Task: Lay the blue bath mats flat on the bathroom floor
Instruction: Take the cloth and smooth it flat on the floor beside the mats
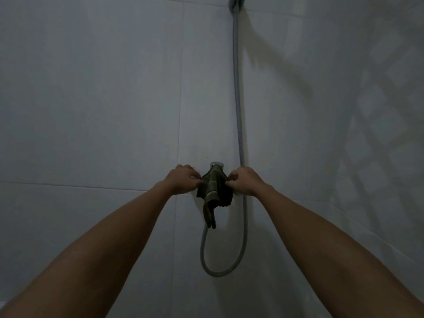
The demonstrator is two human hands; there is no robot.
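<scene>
So both arms are stretched out toward a pale tiled wall (91, 99), and the two hands meet at a chrome tap fitting (217, 165) sticking out of it. Draped over that fitting is a dark olive-green cloth (214, 191) with a lighter stripe running down it, bunched up and hanging, its lowest tail dangling below the hands. The left hand (183, 180) is curled up with its fingertips (199, 180) pinching the cloth's left edge, and the right hand (244, 181) does the same on the other side, fingertips (229, 181) pressed into the right edge. So both hands are closed down tight on the fabric, thumbs and fingers nipped together, and the cloth sits right between them, touching both. It's dim in here and a bit blurry, so I can't tell exactly how many fingers are in each pinch. A grey shower hose (237, 99) runs down the wall from a chrome holder (235, 2) at the top edge, passes just behind the right hand, then loops round below the cloth and comes back up under it. On the right, a second wall (378, 111) has a faint diamond pattern of light and shadow across it. As for the blue bath mats, none show up anywhere in this view; only the walls, the hose and this green cloth are in sight.
</scene>
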